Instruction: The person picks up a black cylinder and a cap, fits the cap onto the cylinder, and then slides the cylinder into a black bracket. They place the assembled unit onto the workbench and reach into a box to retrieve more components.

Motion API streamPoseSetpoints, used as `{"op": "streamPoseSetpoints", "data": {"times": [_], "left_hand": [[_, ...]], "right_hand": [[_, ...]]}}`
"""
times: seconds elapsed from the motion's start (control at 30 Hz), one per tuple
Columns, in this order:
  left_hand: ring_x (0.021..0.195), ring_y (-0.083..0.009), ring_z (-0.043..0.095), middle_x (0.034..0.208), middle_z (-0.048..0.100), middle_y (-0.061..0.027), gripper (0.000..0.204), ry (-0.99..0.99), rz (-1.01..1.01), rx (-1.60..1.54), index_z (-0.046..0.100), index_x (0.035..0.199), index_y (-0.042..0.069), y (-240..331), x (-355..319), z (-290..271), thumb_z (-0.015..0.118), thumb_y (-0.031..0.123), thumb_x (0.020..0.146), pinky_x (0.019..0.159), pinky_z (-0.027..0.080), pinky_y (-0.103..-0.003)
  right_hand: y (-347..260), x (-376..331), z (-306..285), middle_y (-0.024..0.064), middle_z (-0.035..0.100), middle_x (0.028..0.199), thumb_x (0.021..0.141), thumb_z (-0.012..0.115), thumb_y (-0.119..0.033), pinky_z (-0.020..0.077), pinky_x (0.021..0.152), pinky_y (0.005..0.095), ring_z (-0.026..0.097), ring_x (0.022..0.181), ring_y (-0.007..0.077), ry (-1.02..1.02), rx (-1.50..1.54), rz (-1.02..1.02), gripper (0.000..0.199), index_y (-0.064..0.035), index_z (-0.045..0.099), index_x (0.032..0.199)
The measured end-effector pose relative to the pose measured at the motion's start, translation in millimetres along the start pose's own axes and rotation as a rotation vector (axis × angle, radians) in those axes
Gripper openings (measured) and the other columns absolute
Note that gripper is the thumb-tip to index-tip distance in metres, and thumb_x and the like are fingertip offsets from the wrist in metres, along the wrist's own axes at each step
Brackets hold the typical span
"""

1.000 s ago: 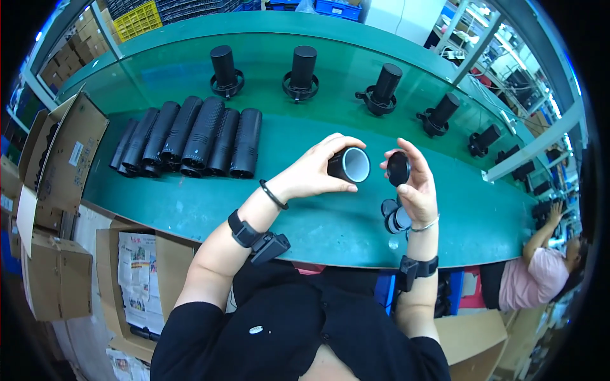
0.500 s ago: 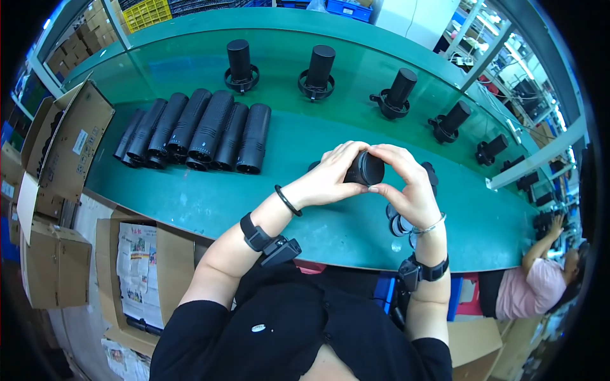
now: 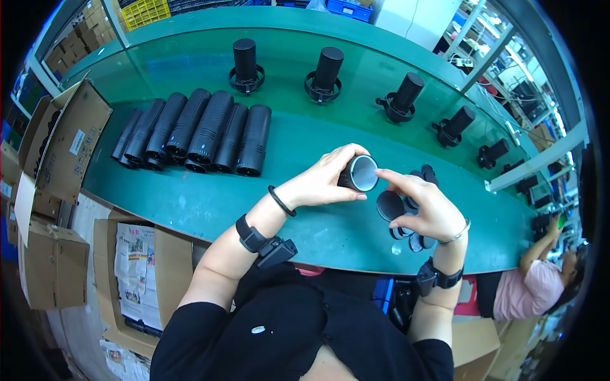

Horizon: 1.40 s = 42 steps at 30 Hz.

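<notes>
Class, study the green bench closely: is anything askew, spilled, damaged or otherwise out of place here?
Nothing stands out. The black tubes lie in a neat row, the upright cylinders stand evenly spaced, the left hand holds an open-ended tube, and the right hand holds a round black cap. No spill or damage shows.

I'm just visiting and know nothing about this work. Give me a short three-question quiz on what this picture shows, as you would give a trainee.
1. True or false: the left hand holds a short black tube with a pale open end.
2. What does the right hand hold? A) a flat round black cap B) a yellow crate C) a sheet of newspaper
3. Fill in: the long black ribbed cylinders lying side by side on the green worktable are to the person's ____.

Key: 1 true; 2 A; 3 left.
</notes>
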<state>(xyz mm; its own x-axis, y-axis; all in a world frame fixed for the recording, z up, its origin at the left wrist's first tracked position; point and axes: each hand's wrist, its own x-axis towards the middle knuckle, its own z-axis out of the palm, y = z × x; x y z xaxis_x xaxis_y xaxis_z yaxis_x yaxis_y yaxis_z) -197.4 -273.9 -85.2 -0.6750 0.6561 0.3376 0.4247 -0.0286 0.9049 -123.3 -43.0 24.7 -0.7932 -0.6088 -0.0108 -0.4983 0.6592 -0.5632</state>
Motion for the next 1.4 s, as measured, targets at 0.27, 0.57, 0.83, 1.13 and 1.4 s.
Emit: {"op": "streamPoseSetpoints", "data": {"times": [0.27,0.57,0.83,1.13,1.4], "left_hand": [[0.106,-0.0216,0.056,0.114,0.056,-0.0090,0.062,0.020,0.020,0.067,0.050,0.124,0.007,-2,-2,2,0.084,0.020,0.073,0.090,0.047,-0.034],[0.112,-0.0272,0.054,0.117,0.055,-0.0110,0.063,0.002,0.080,0.161,0.050,0.126,0.009,1,-1,2,0.081,0.024,0.073,0.095,0.044,-0.039],[0.121,-0.0316,0.048,0.127,0.050,-0.0135,0.085,0.019,0.049,0.202,0.044,0.133,0.009,9,-6,-4,0.085,0.045,0.068,0.104,0.037,-0.042],[0.127,-0.0325,0.045,0.128,0.050,-0.0157,0.093,0.098,0.076,0.259,0.043,0.132,0.003,2,-4,10,0.076,0.064,0.070,0.109,0.028,-0.046],[0.126,-0.0305,0.046,0.127,0.050,-0.0154,0.089,0.099,0.034,0.274,0.044,0.131,0.003,4,-1,13,0.071,0.067,0.074,0.108,0.028,-0.045]], "right_hand": [[-15,21,7,0.0199,0.064,0.103,0.060,0.084,-0.007,0.0494,0.085,0.0438,0.061,0.098,0.0389,-0.113,-0.301,0.034,0.079,-0.0042,0.050,0.131],[-8,29,12,0.0196,0.065,0.106,0.064,0.084,-0.007,0.0497,0.088,0.0445,0.061,0.105,0.0382,-0.217,-0.247,0.063,0.069,-0.0015,0.051,0.125],[-7,10,-11,0.0153,0.065,0.115,0.064,0.083,-0.010,0.0497,0.092,0.0370,0.063,0.108,0.0287,0.122,0.033,-0.057,0.066,-0.0008,0.060,0.125],[5,33,40,0.0148,0.064,0.124,0.065,0.080,0.000,0.0482,0.099,0.0373,0.060,0.117,0.0303,0.423,0.008,-0.059,0.058,-0.0035,0.064,0.121],[4,34,42,0.0140,0.065,0.123,0.066,0.077,0.004,0.0497,0.098,0.0363,0.061,0.116,0.0305,0.448,-0.066,-0.050,0.058,-0.0046,0.065,0.122]]}}
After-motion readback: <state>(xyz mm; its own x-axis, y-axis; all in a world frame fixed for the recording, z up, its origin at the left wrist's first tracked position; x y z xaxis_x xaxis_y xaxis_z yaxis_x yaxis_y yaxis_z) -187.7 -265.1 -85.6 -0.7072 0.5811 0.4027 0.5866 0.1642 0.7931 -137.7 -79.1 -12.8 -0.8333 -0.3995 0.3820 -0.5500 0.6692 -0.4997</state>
